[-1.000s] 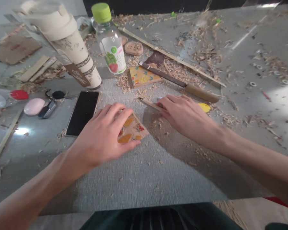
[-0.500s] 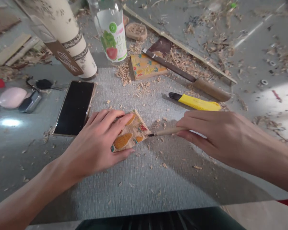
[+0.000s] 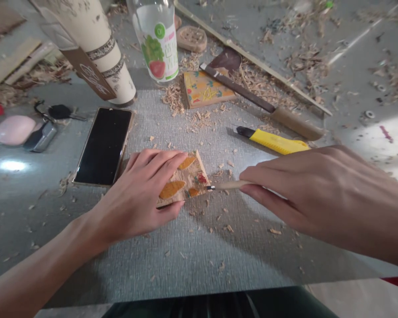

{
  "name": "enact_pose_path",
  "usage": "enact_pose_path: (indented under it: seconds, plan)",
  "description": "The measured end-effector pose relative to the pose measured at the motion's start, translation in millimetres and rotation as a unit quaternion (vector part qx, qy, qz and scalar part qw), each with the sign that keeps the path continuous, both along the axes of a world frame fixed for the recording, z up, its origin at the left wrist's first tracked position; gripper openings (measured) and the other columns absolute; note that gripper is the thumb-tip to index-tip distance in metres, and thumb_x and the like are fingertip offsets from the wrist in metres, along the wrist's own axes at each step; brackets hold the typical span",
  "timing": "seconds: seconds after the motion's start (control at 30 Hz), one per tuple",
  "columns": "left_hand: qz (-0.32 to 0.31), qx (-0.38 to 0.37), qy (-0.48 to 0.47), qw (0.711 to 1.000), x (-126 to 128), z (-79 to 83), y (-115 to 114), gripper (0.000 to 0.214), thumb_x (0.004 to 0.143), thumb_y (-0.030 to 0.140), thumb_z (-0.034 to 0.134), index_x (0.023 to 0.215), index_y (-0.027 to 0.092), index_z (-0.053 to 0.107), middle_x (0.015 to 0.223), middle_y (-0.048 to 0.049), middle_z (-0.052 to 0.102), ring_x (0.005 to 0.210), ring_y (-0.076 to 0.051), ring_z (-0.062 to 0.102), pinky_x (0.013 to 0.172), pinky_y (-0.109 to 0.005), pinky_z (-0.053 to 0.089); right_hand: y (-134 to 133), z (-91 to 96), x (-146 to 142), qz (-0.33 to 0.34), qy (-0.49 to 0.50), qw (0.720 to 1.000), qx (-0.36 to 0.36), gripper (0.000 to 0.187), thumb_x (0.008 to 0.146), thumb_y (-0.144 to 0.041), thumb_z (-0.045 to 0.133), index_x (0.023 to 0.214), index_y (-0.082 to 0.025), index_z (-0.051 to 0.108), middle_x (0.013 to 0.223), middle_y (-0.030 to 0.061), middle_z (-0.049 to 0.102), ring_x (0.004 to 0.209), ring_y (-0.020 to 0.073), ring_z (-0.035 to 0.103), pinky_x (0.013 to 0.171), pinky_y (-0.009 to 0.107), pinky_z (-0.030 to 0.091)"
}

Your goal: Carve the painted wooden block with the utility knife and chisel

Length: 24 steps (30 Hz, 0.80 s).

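Found lying on the textured grey mat point(image 3: 185, 260), near the middle of the work area: wooden block point(image 3: 189, 177), painted with orange leaves and a small red motif. Pinned down by the left hand point(image 3: 146, 192) — half open, with fingers over the left part and thumb along the near edge. Gripped in the right hand point(image 3: 305, 194), closed round the pale handle: carving tool point(image 3: 230, 185), with metal tip at the block's right corner; too small to confirm any bite into the wood. Noted just beyond the right hand: yellow cutter point(image 3: 275, 141). Farther off: second painted block point(image 3: 207, 90), with a long dark blade point(image 3: 252, 96) across its far corner, among shavings point(image 3: 265, 90). Logged just left of the left hand: phone point(image 3: 104, 145), lying flat, dark screen up. Standing behind — cup point(image 3: 119, 66) and bottle point(image 3: 159, 51), well apart from the block.
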State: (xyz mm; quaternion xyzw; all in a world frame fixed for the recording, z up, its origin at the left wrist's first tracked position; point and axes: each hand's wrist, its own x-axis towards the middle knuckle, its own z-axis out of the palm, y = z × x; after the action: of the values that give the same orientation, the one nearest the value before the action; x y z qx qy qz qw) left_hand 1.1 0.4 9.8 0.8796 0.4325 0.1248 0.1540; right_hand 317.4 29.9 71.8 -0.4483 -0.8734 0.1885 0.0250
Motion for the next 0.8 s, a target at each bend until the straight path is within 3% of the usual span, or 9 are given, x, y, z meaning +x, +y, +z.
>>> enact_pose_path:
  seconds: [0.13, 0.27, 0.43, 0.63, 0.8]
  plan:
    - [-0.012, 0.009, 0.005, 1.000, 3.1, -2.9, 0.3, 0.071, 0.099, 0.036, 0.067, 0.161, 0.014, 0.042, 0.161, -0.0173, 0.057, 0.138, -0.039, 0.051, 0.115, -0.057, 0.043, 3.4, 1.2, -4.6, 0.098, -0.059, 0.992, 0.051, 0.043, 0.110, -0.050, 0.041, 0.081, -0.030, 0.064, 0.058, 0.0009, 0.055, 0.048, 0.0180, 0.038, 0.057, 0.039, 0.011]
    - [-0.020, 0.036, 0.027, 0.999, 6.0, -7.3, 0.7, 0.075, 0.101, 0.045, 0.071, 0.161, 0.013, 0.041, 0.159, -0.0194, 0.058, 0.134, -0.040, 0.053, 0.107, -0.056, 0.045, 1.8, 1.1, -13.7, 0.148, -0.114, 0.981, 0.042, 0.023, 0.102, -0.037, 0.055, 0.080, -0.030, 0.054, 0.053, -0.0001, 0.051, 0.041, 0.0191, 0.033, 0.053, 0.040, 0.009]
    - [-0.021, 0.057, 0.039, 0.997, 7.1, -10.3, 0.4, 0.075, 0.103, 0.051, 0.069, 0.161, 0.013, 0.041, 0.157, -0.0202, 0.060, 0.134, -0.040, 0.055, 0.103, -0.054, 0.045, -3.5, -4.7, -19.9, 0.158, -0.145, 0.976, 0.046, 0.014, 0.096, -0.025, 0.052, 0.086, -0.031, 0.058, 0.055, 0.0018, 0.056, 0.041, 0.0207, 0.032, 0.055, 0.042, 0.010]
    - [-0.024, 0.071, 0.041, 0.996, 8.5, -11.2, -0.1, 0.072, 0.108, 0.058, 0.058, 0.159, 0.009, 0.044, 0.153, -0.0227, 0.062, 0.132, -0.041, 0.055, 0.100, -0.054, 0.043, 2.1, -6.8, -19.6, 0.174, -0.079, 0.981, 0.021, 0.016, 0.093, -0.020, 0.052, 0.080, -0.029, 0.057, 0.048, -0.0002, 0.044, 0.042, 0.0156, 0.012, 0.055, 0.043, 0.011]
    - [-0.020, 0.088, 0.047, 0.995, 10.2, -12.3, -1.5, 0.070, 0.111, 0.060, 0.050, 0.159, 0.009, 0.045, 0.151, -0.0218, 0.063, 0.130, -0.040, 0.057, 0.099, -0.054, 0.045, 2.0, -2.0, -28.4, 0.181, -0.126, 0.975, 0.016, 0.014, 0.091, -0.019, 0.060, 0.079, -0.026, 0.057, 0.048, -0.0023, 0.042, 0.046, 0.0129, 0.006, 0.053, 0.039, 0.008]
